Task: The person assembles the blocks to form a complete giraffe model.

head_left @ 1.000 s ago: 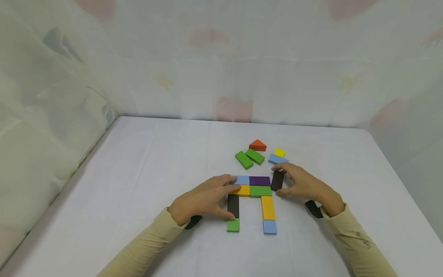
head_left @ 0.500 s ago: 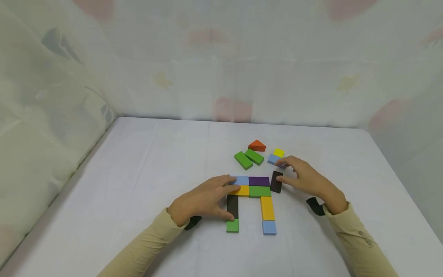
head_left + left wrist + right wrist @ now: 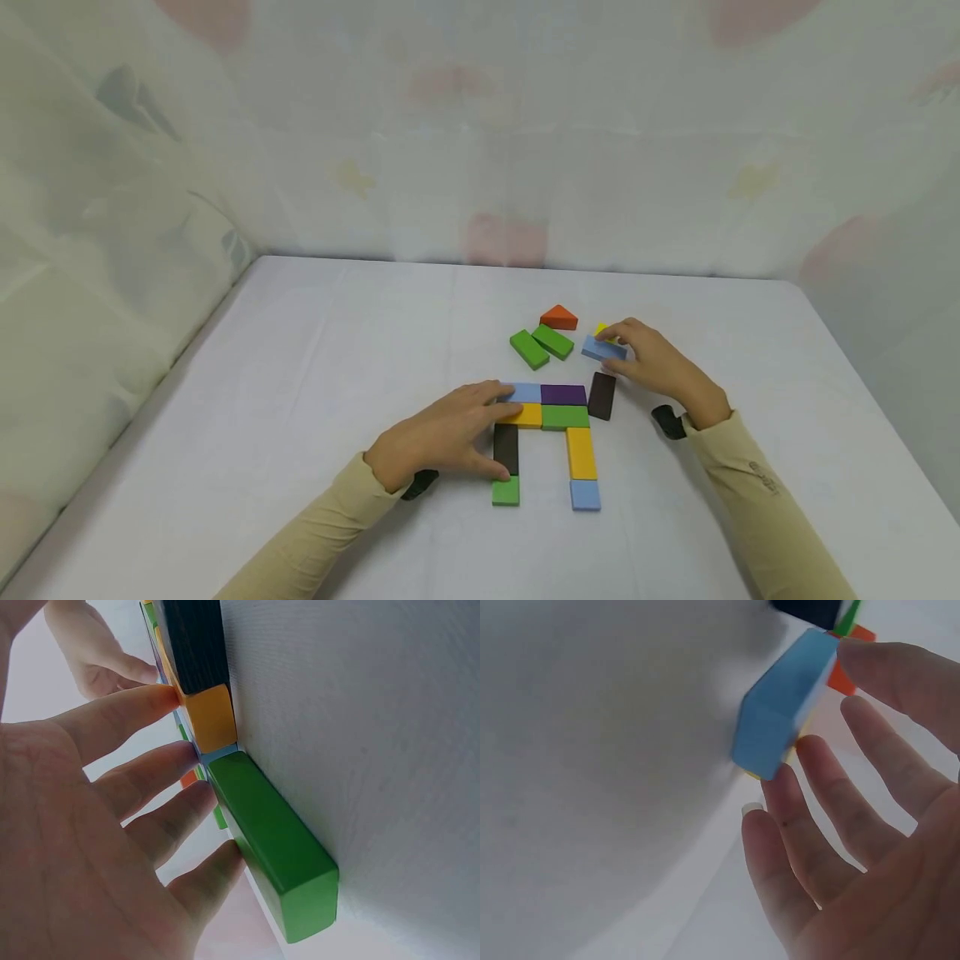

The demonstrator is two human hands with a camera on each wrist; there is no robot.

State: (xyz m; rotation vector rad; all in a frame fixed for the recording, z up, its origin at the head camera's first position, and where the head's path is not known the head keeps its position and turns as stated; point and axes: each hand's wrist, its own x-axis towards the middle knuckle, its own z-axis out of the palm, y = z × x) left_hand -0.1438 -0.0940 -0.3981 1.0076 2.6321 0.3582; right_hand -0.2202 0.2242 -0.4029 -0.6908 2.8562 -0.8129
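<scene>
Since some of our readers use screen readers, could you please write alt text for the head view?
A person's left hand touches coloured rectangular blocks laid flat in a two-legged shape, while the right hand straddles a light-blue rectangular block. Beyond the shape, on the white table, lie two green rectangular blocks and an orange triangular block.

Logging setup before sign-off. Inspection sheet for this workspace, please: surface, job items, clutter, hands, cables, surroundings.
Surface: white tabletop, faint creases.
Job items: flat block arrangement, two rows with two legs; separate light blue block, yellow block partly hidden behind it; separate dark block slanted at the arrangement's right side.
Clutter: orange-red triangle and two green blocks lie loose beyond the arrangement.
Left hand: fingers spread, touching the arrangement.
Right hand: thumb and fingers around the separate light blue block; firm grip unclear.
Cables: nothing seen.
Surroundings: pale patterned backdrop.
</scene>
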